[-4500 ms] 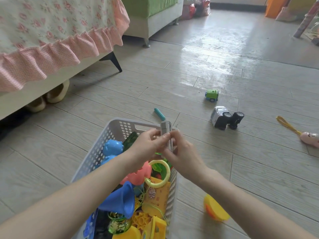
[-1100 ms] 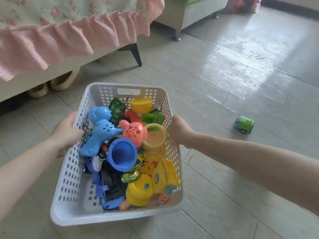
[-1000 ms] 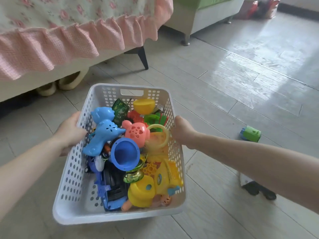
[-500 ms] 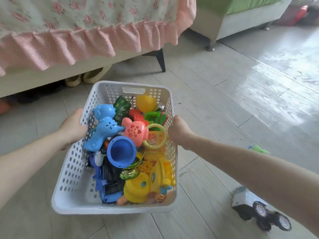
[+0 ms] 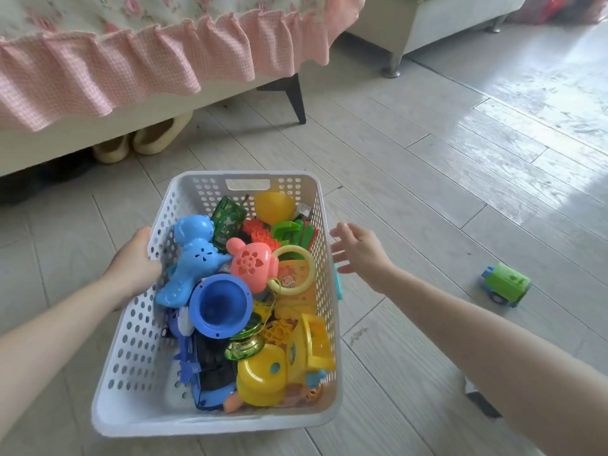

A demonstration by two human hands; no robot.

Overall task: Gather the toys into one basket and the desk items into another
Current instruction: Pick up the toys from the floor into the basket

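A white perforated basket (image 5: pixel 138 350) sits on the floor in front of me, filled with several plastic toys: a blue animal figure (image 5: pixel 194 255), a pink teapot (image 5: pixel 251 263), a blue cup (image 5: pixel 220 306) and yellow pieces (image 5: pixel 263 378). My left hand (image 5: pixel 135 261) grips the basket's left rim. My right hand (image 5: pixel 358 251) hovers just off the right rim, fingers spread, holding nothing. A green toy truck (image 5: pixel 505 284) lies on the floor to the right. A teal object (image 5: pixel 338 286) shows just outside the basket's right wall.
A bed with a pink ruffled skirt (image 5: pixel 131 64) and a dark leg (image 5: pixel 294 97) stands behind the basket, slippers (image 5: pixel 144 139) under it. A sofa leg (image 5: pixel 391 65) is at the back right. Part of a toy car (image 5: pixel 477 398) peeks from under my right forearm.
My right hand has let go of the basket's right rim and opened. The view shifted, so the green truck now shows clear of my right arm. The left hand keeps its grip.
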